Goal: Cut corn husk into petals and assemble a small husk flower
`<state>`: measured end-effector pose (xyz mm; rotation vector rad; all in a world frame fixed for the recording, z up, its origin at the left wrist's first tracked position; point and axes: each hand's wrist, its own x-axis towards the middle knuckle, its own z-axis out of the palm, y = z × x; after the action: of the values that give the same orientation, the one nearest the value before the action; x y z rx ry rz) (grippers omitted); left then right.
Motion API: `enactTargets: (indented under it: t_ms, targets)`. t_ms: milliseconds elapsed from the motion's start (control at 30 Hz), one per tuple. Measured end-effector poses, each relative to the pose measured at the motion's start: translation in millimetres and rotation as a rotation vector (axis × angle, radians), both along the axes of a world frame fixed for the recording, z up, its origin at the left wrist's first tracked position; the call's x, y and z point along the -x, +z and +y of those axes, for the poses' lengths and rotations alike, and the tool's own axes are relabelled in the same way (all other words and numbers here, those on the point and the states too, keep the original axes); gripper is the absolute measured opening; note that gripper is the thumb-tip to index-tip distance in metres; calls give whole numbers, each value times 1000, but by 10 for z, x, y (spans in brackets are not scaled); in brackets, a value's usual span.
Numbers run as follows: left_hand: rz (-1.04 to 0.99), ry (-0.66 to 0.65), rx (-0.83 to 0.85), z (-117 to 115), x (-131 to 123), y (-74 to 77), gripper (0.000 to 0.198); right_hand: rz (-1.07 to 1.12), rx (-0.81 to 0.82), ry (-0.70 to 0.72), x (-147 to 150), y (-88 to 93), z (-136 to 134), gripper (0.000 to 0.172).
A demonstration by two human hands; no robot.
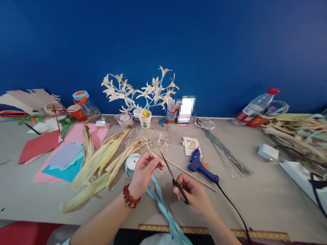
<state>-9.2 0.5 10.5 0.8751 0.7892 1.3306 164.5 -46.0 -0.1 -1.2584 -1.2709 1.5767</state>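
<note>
The fingers of the left hand [144, 174], at the centre of the frame, pinch a thin pale strip [151, 151], probably corn husk, though it is too small to be sure. Just right, the fingers of the right hand [193, 190] grip black-handled scissors [174, 180], blades pointing up toward the strip. Blue ribbon [164, 207] trails at lower centre. On the surface [34, 200], corn husks [96, 161] lie left of centre, a blue glue gun [199, 166] right; pale artificial flowers [155, 86] stand at upper centre.
</note>
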Motion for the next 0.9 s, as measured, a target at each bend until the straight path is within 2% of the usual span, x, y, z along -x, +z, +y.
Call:
enactTargets:
  t_ms: [133, 267, 367, 533, 733, 900]
  targets:
    - [34, -104, 29, -19, -2, -35, 22, 46, -40, -82, -42, 42, 51, 42]
    - [154, -271, 47, -31, -17, -40, 28, 170, -120, -152, 10, 154, 159, 41]
    - [242, -340, 48, -25, -23, -28, 31, 261, -110, -201, 69, 185, 242, 41]
    - [293, -374, 33, -20, -5, -67, 29, 308, -82, -154, 85, 147, 321, 41]
    - [406, -396, -51, -36, 0, -132, 23, 194, -146, -146, 75, 102, 356, 38]
    - [331, -328, -27, -32, -24, -71, 23, 253, -169, -267, 128, 119, 359, 38]
